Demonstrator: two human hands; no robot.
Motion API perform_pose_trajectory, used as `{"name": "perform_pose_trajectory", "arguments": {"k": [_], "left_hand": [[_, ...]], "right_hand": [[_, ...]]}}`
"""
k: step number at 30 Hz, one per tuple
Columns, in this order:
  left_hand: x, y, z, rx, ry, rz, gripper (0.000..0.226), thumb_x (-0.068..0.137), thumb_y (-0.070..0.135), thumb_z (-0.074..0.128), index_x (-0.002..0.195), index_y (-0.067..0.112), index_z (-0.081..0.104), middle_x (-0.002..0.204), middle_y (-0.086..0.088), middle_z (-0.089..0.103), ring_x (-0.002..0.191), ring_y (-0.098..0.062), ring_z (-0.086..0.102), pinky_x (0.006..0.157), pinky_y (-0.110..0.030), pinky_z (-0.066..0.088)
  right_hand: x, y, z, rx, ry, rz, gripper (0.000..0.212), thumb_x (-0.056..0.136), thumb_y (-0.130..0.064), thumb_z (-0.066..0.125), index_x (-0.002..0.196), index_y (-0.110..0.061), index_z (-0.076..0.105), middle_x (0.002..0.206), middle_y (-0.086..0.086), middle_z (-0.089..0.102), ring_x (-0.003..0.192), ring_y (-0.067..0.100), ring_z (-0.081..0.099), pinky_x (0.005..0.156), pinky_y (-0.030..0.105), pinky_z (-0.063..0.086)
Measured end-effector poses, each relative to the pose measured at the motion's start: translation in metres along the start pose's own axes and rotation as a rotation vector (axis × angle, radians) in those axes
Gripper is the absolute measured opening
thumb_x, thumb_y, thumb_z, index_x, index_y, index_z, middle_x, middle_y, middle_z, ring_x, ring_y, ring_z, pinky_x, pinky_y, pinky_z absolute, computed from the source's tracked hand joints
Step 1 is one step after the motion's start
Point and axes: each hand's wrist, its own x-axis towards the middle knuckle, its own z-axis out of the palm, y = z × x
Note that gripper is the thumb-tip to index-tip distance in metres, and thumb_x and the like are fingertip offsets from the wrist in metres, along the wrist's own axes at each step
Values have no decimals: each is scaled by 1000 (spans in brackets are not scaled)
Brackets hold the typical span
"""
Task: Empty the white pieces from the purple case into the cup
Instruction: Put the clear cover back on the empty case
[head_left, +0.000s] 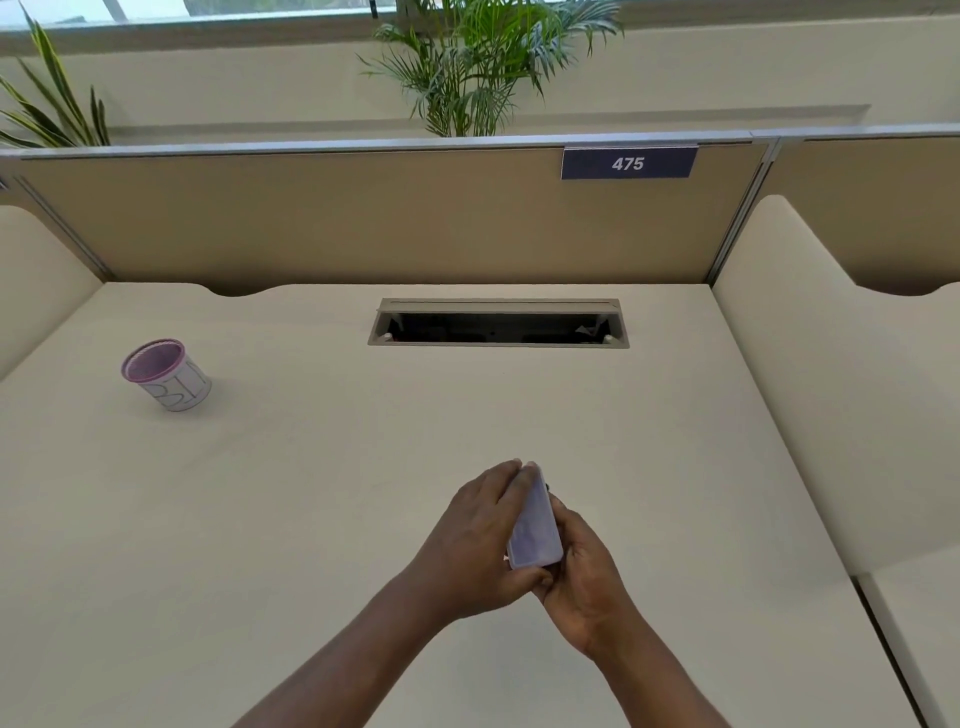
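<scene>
A flat purple case (535, 525) with rounded corners is held above the desk, near its front middle, standing on its long edge. My left hand (470, 540) grips its left side, thumb at the near end and fingers over the far end. My right hand (584, 566) cups it from the right and below. The case looks closed, and no white pieces show. The cup (169, 375), a purple mesh pot with a white paper label, stands upright far to the left on the desk.
The cream desk (311, 519) has an open cable slot (498, 328) at the back middle. A tan partition (363, 218) with a "475" sign closes the back. Cream side dividers (810, 395) stand left and right.
</scene>
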Motion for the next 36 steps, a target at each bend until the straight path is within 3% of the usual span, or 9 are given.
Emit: {"name": "perform_pose_trajectory", "arguments": {"k": [3,7,11,14,17,21,25,29,36], "left_hand": [[2,1,1,24,-31,-3,98,82,55,62,159,13,17,165,-4,23,152,-17,18,123,-30,19],[4,-2,-10,-97,-140,-47,95,77,55,63,156,22,23,156,7,30,142,-8,28,113,-24,35],[24,-9,-26,-374,-22,-232,40,93,25,63,132,23,56,124,7,60,112,-6,56,94,-28,51],[38,-7,-29,-514,25,-396,16,99,24,58,109,23,71,110,4,64,101,-12,61,83,-29,56],[45,-5,-30,-649,-4,-477,15,97,24,59,92,21,72,106,1,67,92,-15,64,68,-24,54],[53,-7,-36,-740,-73,-557,15,95,19,61,87,14,73,96,-3,73,81,-14,62,68,-26,50],[58,-10,-42,-771,-116,-582,17,95,16,62,85,10,74,90,-10,74,78,-18,63,60,-25,50],[59,-21,-45,-822,-8,-644,18,97,10,56,92,2,72,98,-18,73,81,-24,65,61,-31,57],[45,-36,-27,-877,176,-767,20,100,11,51,87,7,66,99,-16,66,85,-27,61,72,-46,62]], "right_hand": [[1,0,0,-87,3,-23,45,99,-54,50,132,-27,67,132,8,70,118,25,68,81,35,59],[0,3,1,-236,-17,-74,53,89,-61,64,133,-31,64,133,4,69,115,24,69,85,37,58],[-2,2,2,-335,-23,-90,58,81,-65,68,126,-28,69,116,11,74,89,28,72,70,37,57],[-3,1,8,-355,-53,-80,54,82,-59,68,126,-27,68,117,13,73,85,31,72,65,37,56],[-4,-3,12,-350,-65,-83,54,84,-55,67,127,-23,67,119,19,71,84,32,71,63,38,55],[-7,-6,13,-352,-70,-73,65,77,-62,72,127,-22,67,112,19,74,84,33,72,62,38,56],[-5,-6,12,-365,-62,-91,61,86,-60,61,135,-23,60,118,14,74,91,36,74,66,39,58],[-1,-14,8,-268,-22,-134,48,91,-55,59,133,-32,60,125,8,73,105,42,72,75,39,60],[5,-25,1,-244,2,-195,26,96,-24,63,119,-14,70,123,11,72,102,33,71,84,41,59]]}}
